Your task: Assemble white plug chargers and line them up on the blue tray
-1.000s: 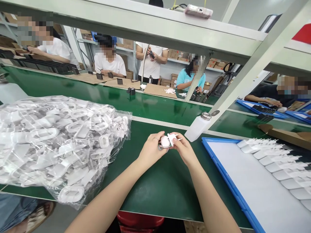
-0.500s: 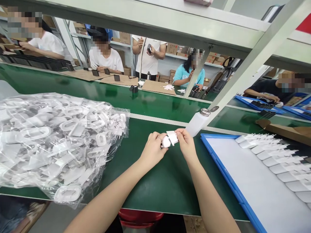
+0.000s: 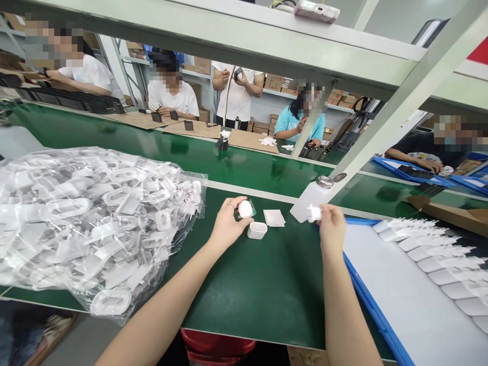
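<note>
My left hand (image 3: pixel 227 223) is closed around a rounded white plastic piece (image 3: pixel 245 209) with a green board-like edge on its right side. Just below its fingertips, a white oval housing (image 3: pixel 257 231) stands on the green table. Thin white square sheets (image 3: pixel 274 218) lie to the right of that housing. My right hand (image 3: pixel 333 229) pinches a small white plastic part (image 3: pixel 314 213) with short prongs, held in front of the bottle and near the corner of the blue tray (image 3: pixel 360 277).
A clear bag of white plastic parts (image 3: pixel 114 218) covers the left side. A white pump bottle (image 3: pixel 310 201) stands behind my right hand. White parts (image 3: pixel 438 262) line the tray's right side. A slanted metal post (image 3: pixel 385 122) rises behind. Co-workers sit across the bench.
My hands have moved apart: the left slightly up and left, the right to the right with the small white part. The oval housing and square sheets now show between them on the table.
</note>
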### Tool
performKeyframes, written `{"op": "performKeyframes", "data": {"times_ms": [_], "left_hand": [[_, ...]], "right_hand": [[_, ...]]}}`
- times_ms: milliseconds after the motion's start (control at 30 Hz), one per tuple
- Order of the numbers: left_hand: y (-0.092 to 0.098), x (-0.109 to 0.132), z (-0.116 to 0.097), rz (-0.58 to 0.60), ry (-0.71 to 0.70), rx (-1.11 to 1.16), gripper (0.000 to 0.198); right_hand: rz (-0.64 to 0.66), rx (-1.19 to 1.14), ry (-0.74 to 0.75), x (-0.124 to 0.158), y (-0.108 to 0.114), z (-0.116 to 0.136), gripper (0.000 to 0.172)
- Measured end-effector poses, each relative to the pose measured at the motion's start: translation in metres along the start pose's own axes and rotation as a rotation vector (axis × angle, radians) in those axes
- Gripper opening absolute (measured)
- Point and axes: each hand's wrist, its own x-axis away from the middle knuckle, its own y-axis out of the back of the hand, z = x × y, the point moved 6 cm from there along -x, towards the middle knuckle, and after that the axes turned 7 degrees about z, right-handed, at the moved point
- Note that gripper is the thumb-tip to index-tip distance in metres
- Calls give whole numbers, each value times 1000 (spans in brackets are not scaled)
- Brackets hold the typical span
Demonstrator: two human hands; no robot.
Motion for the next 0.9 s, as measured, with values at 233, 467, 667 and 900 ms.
{"op": "performKeyframes", "data": {"times_ms": [233, 467, 667, 900], "left_hand": [[-12, 7, -16, 127, -125, 308, 45], [-21, 8, -15, 374, -7, 654, 67], [-29, 10, -15, 559, 43, 844, 68], [-31, 7, -5, 509, 105, 728, 59]], "right_hand": [[323, 552, -170, 0, -21, -35, 11], [589, 17, 106, 28, -41, 26, 39], [938, -396, 157, 65, -66, 67, 37], [745, -452, -32, 57, -71, 45, 16]]}}
